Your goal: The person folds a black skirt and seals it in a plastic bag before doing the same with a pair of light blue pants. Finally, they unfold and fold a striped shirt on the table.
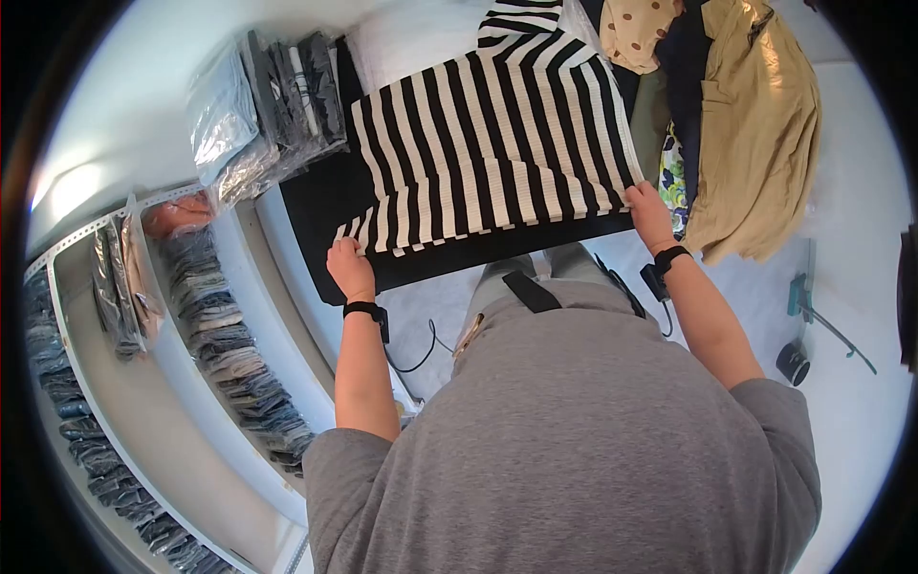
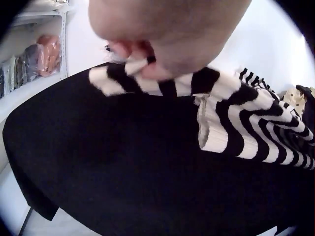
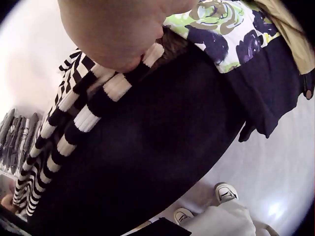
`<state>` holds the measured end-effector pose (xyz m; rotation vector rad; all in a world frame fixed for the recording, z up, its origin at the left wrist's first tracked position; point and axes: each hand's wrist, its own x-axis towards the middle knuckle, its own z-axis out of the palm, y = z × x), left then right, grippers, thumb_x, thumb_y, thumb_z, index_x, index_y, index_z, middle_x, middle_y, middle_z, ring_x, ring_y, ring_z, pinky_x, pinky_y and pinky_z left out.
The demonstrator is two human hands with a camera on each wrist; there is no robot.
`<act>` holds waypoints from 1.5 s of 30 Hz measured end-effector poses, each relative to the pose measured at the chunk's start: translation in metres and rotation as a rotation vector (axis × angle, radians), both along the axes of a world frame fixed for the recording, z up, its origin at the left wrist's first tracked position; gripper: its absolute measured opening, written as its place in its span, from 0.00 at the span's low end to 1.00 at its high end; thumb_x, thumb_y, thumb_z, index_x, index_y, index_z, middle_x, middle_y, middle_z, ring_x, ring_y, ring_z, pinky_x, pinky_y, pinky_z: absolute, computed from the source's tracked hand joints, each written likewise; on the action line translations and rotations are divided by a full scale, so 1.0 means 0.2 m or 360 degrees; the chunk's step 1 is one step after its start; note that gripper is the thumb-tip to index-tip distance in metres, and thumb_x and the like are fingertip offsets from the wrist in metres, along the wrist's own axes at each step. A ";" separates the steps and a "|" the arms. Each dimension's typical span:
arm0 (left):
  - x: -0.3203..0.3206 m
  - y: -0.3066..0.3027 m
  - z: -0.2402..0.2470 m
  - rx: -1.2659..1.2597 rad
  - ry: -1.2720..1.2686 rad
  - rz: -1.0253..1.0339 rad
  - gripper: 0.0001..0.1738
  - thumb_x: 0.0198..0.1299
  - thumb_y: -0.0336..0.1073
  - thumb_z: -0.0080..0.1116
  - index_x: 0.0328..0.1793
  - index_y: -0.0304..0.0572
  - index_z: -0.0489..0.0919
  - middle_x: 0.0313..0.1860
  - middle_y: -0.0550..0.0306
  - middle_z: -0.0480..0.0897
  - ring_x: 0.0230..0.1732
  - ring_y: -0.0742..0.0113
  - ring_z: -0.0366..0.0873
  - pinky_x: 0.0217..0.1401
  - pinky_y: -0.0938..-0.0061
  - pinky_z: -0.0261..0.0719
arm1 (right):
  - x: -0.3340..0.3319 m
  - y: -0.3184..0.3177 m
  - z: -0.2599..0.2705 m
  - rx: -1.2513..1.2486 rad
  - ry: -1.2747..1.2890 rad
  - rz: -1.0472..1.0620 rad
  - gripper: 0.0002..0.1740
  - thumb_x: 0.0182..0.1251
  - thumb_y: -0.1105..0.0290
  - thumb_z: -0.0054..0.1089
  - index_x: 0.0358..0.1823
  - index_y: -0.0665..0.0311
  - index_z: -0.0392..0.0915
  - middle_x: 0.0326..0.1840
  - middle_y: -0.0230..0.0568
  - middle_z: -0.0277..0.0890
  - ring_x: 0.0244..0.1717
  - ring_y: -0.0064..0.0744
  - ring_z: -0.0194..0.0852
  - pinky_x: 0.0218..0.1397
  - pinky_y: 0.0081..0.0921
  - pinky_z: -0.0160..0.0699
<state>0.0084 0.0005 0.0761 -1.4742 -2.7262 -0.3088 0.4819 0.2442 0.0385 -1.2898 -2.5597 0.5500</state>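
A black-and-white striped knit top [image 1: 497,143] lies spread over a black-covered table [image 1: 320,215], its hem towards the person. At the hem's left corner the left hand [image 1: 351,270] pinches the fabric with curled fingers. The right hand [image 1: 650,215] grips the opposite corner, near the table's right side. In the left wrist view, the hem [image 2: 216,128] folds open beside the left hand and shows its two layers. The right wrist view shows the ribbed edge [image 3: 88,118] running away from the right fingers. A striped sleeve [image 1: 521,17] lies folded at the far end.
Bagged folded clothes [image 1: 277,105] are stacked at the back left. Shelves [image 1: 124,383] of packed garments stand on the left. A tan garment [image 1: 755,134], a polka-dot one [image 1: 639,33] and a floral one [image 1: 672,177] lie at the right. A black cup [image 1: 793,364] stands lower right.
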 end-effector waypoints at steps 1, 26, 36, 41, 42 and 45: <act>0.01 -0.03 -0.04 0.0002 -0.0001 0.0006 0.10 0.43 0.19 0.49 0.32 0.41 0.73 0.31 0.51 0.75 0.38 0.48 0.72 0.41 0.60 0.70 | 0.00 0.00 0.00 0.0002 -0.0001 0.0006 0.09 0.49 0.81 0.49 0.32 0.62 0.66 0.33 0.46 0.64 0.39 0.51 0.69 0.39 0.42 0.70; 0.31 0.31 -0.13 -0.0573 -0.0484 -0.0470 0.35 0.60 0.53 0.50 0.72 0.55 0.59 0.75 0.48 0.48 0.76 0.46 0.41 0.66 0.33 0.47 | -0.57 -0.01 0.09 -0.0216 -0.0254 0.0618 0.36 0.57 0.54 0.59 0.68 0.45 0.59 0.73 0.40 0.50 0.73 0.45 0.44 0.70 0.54 0.43; -0.18 1.05 -0.01 0.0132 -0.0757 -0.0272 0.16 0.57 0.29 0.51 0.52 0.33 0.73 0.45 0.38 0.78 0.50 0.42 0.73 0.53 0.58 0.71 | -0.81 1.06 0.20 -0.0507 0.0492 -0.0451 0.14 0.54 0.65 0.59 0.37 0.70 0.78 0.31 0.47 0.80 0.35 0.40 0.79 0.40 0.29 0.76; -0.25 1.29 -0.08 0.0148 -0.0301 -0.0413 0.20 0.53 0.26 0.55 0.54 0.36 0.72 0.50 0.41 0.76 0.55 0.44 0.70 0.57 0.58 0.68 | -1.03 1.34 0.02 -0.0326 0.0455 -0.0670 0.35 0.53 0.51 0.63 0.50 0.77 0.72 0.49 0.62 0.74 0.53 0.53 0.73 0.56 0.35 0.71; -0.26 1.33 -0.09 0.0073 -0.0277 -0.0426 0.21 0.52 0.26 0.56 0.55 0.36 0.72 0.52 0.42 0.75 0.57 0.45 0.69 0.59 0.58 0.67 | -1.07 1.38 -0.01 -0.0339 0.0502 -0.0743 0.37 0.52 0.49 0.63 0.52 0.78 0.71 0.50 0.62 0.74 0.54 0.53 0.73 0.57 0.35 0.70; -0.27 1.39 -0.13 -0.0003 -0.0243 -0.0448 0.23 0.49 0.24 0.60 0.54 0.40 0.73 0.53 0.46 0.74 0.57 0.48 0.69 0.60 0.59 0.66 | -1.14 1.49 -0.09 -0.0474 0.0479 -0.0926 0.43 0.49 0.47 0.65 0.56 0.79 0.67 0.52 0.62 0.73 0.56 0.52 0.71 0.58 0.34 0.70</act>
